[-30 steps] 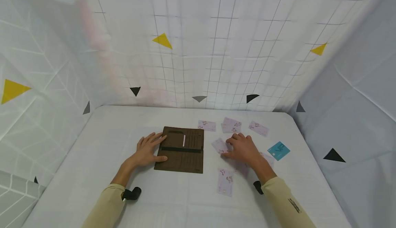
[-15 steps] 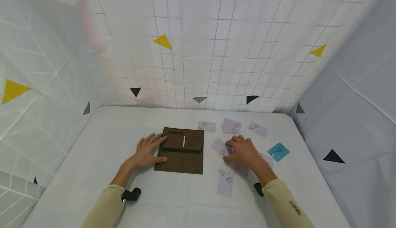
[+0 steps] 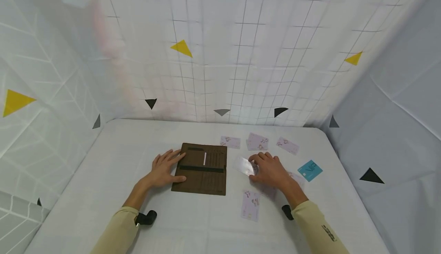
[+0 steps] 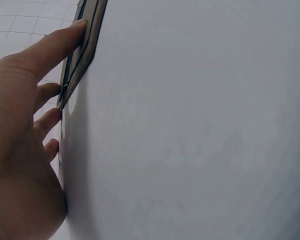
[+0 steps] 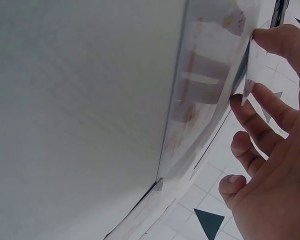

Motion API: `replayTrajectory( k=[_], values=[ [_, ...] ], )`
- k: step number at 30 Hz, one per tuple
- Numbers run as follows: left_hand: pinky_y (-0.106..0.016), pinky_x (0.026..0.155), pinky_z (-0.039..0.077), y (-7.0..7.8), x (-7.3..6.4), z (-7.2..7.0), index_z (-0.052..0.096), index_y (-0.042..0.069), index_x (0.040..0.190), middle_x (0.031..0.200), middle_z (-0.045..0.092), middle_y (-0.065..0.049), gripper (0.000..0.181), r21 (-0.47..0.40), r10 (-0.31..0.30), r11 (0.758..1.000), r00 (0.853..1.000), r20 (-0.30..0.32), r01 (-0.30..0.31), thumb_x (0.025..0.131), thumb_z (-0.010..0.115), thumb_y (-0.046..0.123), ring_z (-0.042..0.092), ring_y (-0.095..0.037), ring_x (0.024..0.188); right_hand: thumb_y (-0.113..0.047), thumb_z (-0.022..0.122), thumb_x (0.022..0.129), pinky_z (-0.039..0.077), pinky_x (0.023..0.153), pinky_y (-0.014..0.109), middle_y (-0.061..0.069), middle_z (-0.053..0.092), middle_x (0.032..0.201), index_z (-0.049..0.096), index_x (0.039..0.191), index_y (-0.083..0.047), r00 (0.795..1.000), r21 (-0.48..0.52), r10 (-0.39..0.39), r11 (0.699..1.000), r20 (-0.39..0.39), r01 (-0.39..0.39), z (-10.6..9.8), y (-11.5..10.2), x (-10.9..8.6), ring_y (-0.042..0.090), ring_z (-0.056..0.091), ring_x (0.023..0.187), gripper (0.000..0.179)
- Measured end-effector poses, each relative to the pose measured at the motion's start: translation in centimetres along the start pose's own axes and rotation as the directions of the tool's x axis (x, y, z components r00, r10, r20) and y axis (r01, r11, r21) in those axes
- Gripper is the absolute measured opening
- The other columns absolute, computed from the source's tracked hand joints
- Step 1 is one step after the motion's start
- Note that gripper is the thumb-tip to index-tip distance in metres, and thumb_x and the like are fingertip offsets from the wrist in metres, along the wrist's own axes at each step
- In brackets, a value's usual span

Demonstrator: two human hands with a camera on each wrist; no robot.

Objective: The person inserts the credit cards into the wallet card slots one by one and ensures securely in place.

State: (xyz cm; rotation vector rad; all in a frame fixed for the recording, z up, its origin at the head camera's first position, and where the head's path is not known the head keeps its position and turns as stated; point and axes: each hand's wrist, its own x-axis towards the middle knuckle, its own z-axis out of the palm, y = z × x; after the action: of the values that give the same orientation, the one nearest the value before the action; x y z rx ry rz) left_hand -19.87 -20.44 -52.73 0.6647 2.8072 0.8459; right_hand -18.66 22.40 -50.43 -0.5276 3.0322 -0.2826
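Here, brown wallet (image 3: 201, 175) is touched along left edge by spread left hand (image 3: 165, 169), pale card (image 3: 244, 165) is pinched right of wallet by right hand (image 3: 270, 171).

Left hand (image 4: 12, 125) rests its thumb on the wallet (image 4: 85, 47); white tabletop (image 4: 190, 125) alongside.

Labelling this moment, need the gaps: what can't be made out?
Head: held card, much of its print lost to glare, right end behind the right hand.
Head: pale card beneath that hand, partly covered by it.
Head: white strip in the wallet, too small to identify.
Left wrist: wallet, cut off by top edge.
Right wrist: print on the nearest card, blurred.
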Motion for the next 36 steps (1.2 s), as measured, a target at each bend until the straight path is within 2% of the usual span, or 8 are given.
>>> replayTrajectory(
  k=[7,14,20,27,36],
  values=[
    [-0.072,0.113,0.0,0.11,-0.08,-0.19,0.04,0.015,0.156,0.164,0.028,-0.013,0.091,-0.005,0.003,1.0,1.0,-0.014,-0.003,0.082,0.078,0.051,0.012,-0.043,0.151,-0.046,0.081,0.08,0.041,0.093,0.051,-0.001,0.066,0.121,0.058,0.131,-0.024,0.998,0.04,0.042,0.998,0.048,-0.044,-0.14,-0.28,0.13,0.024,0.057,0.114,0.06],
    [-0.072,0.113,0.0,0.14,-0.11,-0.18,0.039,0.015,0.156,0.164,0.028,-0.013,0.09,-0.001,0.004,1.0,1.0,-0.014,-0.004,0.083,0.078,0.051,0.012,-0.043,0.151,-0.042,0.081,0.081,0.041,0.097,0.054,0.002,0.063,0.128,0.059,0.135,-0.024,0.997,0.064,0.046,0.997,0.068,-0.051,-0.21,-0.47,-0.01,0.027,0.056,0.121,0.061],
    [-0.072,0.113,0.002,0.16,-0.11,-0.18,0.04,0.015,0.156,0.164,0.029,-0.013,0.09,0.011,0.001,1.0,1.0,-0.014,-0.001,0.082,0.078,0.051,0.013,-0.043,0.151,-0.04,0.081,0.083,0.041,0.095,0.053,0.002,0.061,0.128,0.058,0.138,-0.023,0.996,0.105,0.037,0.993,0.078,-0.046,-0.28,-0.48,-0.1,0.027,0.055,0.122,0.062],
    [-0.072,0.113,0.002,0.22,-0.14,-0.12,0.041,0.015,0.155,0.163,0.03,-0.012,0.09,0.005,0.004,1.0,1.0,-0.017,-0.004,0.082,0.078,0.051,0.014,-0.043,0.151,-0.041,0.081,0.084,0.042,0.09,0.048,0.001,0.06,0.121,0.059,0.139,-0.021,0.996,0.136,0.022,0.99,0.086,-0.033,-0.32,-0.41,-0.11,0.024,0.056,0.114,0.063],
    [-0.072,0.113,0.003,0.27,-0.17,0.01,0.041,0.015,0.155,0.163,0.03,-0.013,0.089,0.01,0.017,1.0,1.0,-0.025,-0.016,0.083,0.078,0.05,0.016,-0.044,0.15,-0.043,0.077,0.087,0.041,0.093,0.048,0.001,0.058,0.123,0.056,0.145,-0.017,0.992,0.179,0.028,0.983,0.125,-0.05,-0.33,-0.36,-0.3,0.021,0.054,0.111,0.067]
  ],
)
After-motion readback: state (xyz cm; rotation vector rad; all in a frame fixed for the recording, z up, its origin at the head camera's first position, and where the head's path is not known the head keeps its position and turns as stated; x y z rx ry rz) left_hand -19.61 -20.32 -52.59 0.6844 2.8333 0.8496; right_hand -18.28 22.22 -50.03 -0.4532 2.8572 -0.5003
